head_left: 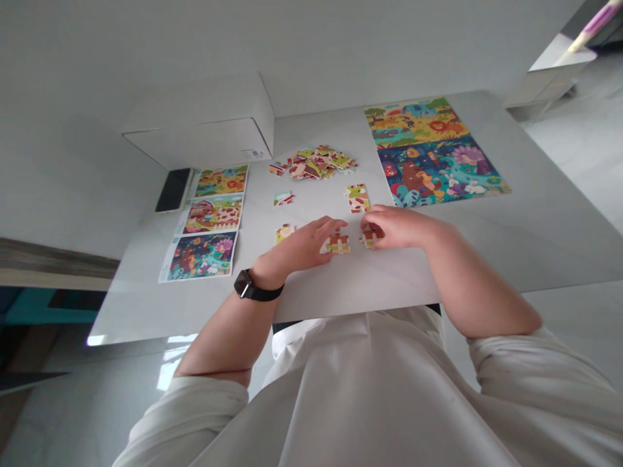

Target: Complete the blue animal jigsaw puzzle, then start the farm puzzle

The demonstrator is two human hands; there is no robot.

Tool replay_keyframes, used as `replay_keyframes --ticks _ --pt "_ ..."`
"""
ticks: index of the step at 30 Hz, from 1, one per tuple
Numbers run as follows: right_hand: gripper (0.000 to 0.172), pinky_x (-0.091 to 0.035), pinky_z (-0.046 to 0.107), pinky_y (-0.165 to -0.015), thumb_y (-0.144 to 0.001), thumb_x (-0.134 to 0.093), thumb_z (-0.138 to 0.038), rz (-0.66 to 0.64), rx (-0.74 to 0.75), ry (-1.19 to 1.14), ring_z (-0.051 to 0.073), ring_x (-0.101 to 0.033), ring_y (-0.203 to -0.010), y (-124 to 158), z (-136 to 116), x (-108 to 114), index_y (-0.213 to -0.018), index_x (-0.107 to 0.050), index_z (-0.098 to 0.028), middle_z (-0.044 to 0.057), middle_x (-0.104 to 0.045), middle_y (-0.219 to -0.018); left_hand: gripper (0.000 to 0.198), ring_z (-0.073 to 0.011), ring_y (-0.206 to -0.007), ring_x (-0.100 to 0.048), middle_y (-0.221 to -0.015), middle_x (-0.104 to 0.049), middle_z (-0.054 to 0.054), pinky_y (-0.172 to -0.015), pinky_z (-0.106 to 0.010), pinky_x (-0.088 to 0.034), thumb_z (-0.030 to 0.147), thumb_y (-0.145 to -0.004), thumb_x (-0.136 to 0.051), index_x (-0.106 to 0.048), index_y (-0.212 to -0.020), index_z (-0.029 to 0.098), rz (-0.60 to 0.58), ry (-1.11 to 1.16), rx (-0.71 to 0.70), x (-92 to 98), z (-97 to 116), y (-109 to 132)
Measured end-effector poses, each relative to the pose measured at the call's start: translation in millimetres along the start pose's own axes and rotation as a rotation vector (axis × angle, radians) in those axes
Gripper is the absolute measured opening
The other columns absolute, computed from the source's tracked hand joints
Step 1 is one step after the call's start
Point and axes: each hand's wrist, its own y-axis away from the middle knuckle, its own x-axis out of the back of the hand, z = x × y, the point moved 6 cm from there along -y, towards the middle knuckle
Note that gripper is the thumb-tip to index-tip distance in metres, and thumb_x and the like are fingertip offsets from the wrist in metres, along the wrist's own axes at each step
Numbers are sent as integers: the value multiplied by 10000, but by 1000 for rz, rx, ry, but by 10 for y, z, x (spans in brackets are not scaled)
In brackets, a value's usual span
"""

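My left hand, with a black watch on its wrist, curls its thumb and fingers around the left side of a jigsaw puzzle piece on the table. My right hand grips another jigsaw puzzle piece, brown above and pale yellow-green below, with the fingertips over its top and right. A narrow gap separates the two pieces. Just above the right hand lie joined pieces with a cow pattern. A yellowish piece is partly hidden behind my left hand, and a single piece sits farther back.
A heap of loose puzzle pieces lies at the back. Two finished-looking animal pictures are at the right. Picture sheets lie at the left beside a phone. A white box stands behind them.
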Motion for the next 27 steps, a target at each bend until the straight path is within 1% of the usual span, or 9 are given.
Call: replay_keyframes --ticks 5,7,9,13,17,23,27 --pt "338 -498 319 -819 -768 -891 -277 7 15 -14 237 -676 -940 -2 30 -23 -1062 -730 -233 74 -678 -1155 814 -273 -1292 -659 -1409 -629 -112 -1111 -395 -534 71 -855 -710 -440 -1599 260 -57 -18 40 36 0 34" --pt "337 -507 320 -828 -776 -884 -291 7 14 -33 238 -678 -948 9 57 -16 -1074 -733 -239 75 -677 -1165 823 -276 -1313 -651 -1430 -625 -111 -1121 -394 -526 71 -853 -706 -436 -1605 266 -68 -22 40 30 -5 37" --pt "322 -515 325 -854 -815 -850 -292 11 10 -50 244 -684 -978 23 90 7 -1113 -738 -243 84 -679 -1200 811 -289 -1342 -636 -1445 -623 -119 -1144 -409 -512 83 -856 -709 -445 -1602 260 -64 -35 30 25 -9 40" --pt "267 -510 334 -915 -887 -776 -269 5 -6 -51 249 -689 -1029 43 143 49 -1150 -745 -239 96 -693 -1231 719 -333 -1377 -605 -1474 -615 -149 -1190 -470 -477 217 -900 -749 -491 -1571 233 -30 -85 10 9 -22 32" --pt "248 -506 321 -898 -885 -784 -253 -38 -25 -36 241 -690 -1020 38 140 39 -1130 -746 -240 89 -700 -1209 634 -341 -1313 -630 -1411 -642 -160 -1164 -483 -484 330 -923 -764 -562 -1510 201 -49 -123 39 -30 -50 0" --pt "250 -504 315 -872 -862 -789 -197 -44 -42 -37 239 -697 -996 21 98 34 -1107 -754 -231 92 -708 -1187 464 -318 -1191 -656 -1297 -667 -145 -1100 -463 -505 348 -940 -734 -674 -1377 203 -91 -133 72 -25 -68 -37" --pt "256 -503 312 -871 -853 -800 -202 -48 -44 -37 235 -695 -992 20 81 42 -1105 -758 -223 93 -712 -1187 394 -299 -1152 -657 -1269 -668 -126 -1081 -448 -509 341 -946 -724 -711 -1321 223 -79 -103 73 -7 -76 -32"
